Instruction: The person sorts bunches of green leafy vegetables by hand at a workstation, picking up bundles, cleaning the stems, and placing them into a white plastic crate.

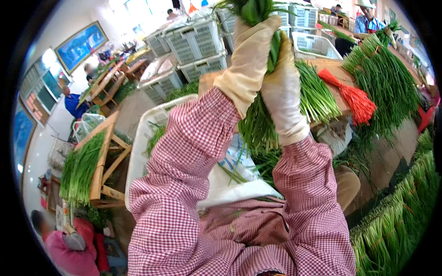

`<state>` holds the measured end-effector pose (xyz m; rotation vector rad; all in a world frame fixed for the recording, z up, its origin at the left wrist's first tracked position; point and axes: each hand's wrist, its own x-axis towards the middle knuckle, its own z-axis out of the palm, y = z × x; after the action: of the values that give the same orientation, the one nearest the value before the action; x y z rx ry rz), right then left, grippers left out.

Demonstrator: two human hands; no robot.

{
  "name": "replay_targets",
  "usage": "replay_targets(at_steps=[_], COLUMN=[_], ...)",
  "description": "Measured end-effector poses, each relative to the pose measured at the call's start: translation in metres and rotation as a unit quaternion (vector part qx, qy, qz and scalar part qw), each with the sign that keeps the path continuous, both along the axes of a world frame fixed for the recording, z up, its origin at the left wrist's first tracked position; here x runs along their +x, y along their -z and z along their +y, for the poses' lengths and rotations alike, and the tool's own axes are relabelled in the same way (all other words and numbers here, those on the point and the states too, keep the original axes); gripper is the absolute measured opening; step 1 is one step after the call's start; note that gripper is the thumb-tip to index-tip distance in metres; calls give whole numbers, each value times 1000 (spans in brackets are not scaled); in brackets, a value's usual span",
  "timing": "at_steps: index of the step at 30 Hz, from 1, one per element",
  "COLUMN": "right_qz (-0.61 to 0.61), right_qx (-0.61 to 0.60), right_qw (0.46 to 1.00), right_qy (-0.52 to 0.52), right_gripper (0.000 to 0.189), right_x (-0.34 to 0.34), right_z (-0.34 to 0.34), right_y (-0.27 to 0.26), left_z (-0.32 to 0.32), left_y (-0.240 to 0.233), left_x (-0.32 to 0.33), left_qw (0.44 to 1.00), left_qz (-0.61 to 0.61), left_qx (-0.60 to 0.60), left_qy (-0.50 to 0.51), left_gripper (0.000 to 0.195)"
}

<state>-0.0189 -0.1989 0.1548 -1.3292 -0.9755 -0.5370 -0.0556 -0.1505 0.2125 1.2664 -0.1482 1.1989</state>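
Both my hands wear pale gloves and are raised before me around a bunch of green chives (274,51). My left hand (250,51) is closed on its upper part, where leaves stick out above the fist. Lower and to the right, my right hand (281,88) grips the same bunch, its glove stained yellowish at the fingers. More green leaves (255,120) hang below my hands; I cannot tell whether they belong to this bunch. Loose chives (316,93) lie just right of my right hand on a wooden bench (312,63).
Red ties (348,96) and bundled chives (383,76) lie on the bench's right side. A white basket (136,165) stands at my left. Tied bundles (386,231) line the lower right. Stacked crates (197,41) stand behind. Other people (72,245) work nearby.
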Motion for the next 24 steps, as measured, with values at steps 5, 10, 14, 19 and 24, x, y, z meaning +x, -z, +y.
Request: replay_targets(at_steps=[5, 10, 14, 19, 24], right_qz=[193, 314, 346, 451, 426], right_qx=[-12, -27, -53, -109, -157], right_qw=[925, 832, 787, 612, 644], right_qy=[-326, -456, -509, -640, -616], right_gripper=[38, 26, 25, 33, 45], right_x=[37, 55, 31, 29, 29], right_z=[-30, -54, -59, -48, -23], right_y=[-1, -4, -2, 13, 39], left_z=[0, 10, 24, 34, 39], left_y=[-5, -7, 7, 26, 54], left_x=[12, 9, -19, -28, -37], left_qw=[963, 929, 912, 897, 922], left_qz=[158, 184, 257, 311, 267], left_qx=[176, 192, 147, 87, -15], left_qy=[126, 257, 284, 303, 282], left_gripper=[44, 52, 44, 36, 35])
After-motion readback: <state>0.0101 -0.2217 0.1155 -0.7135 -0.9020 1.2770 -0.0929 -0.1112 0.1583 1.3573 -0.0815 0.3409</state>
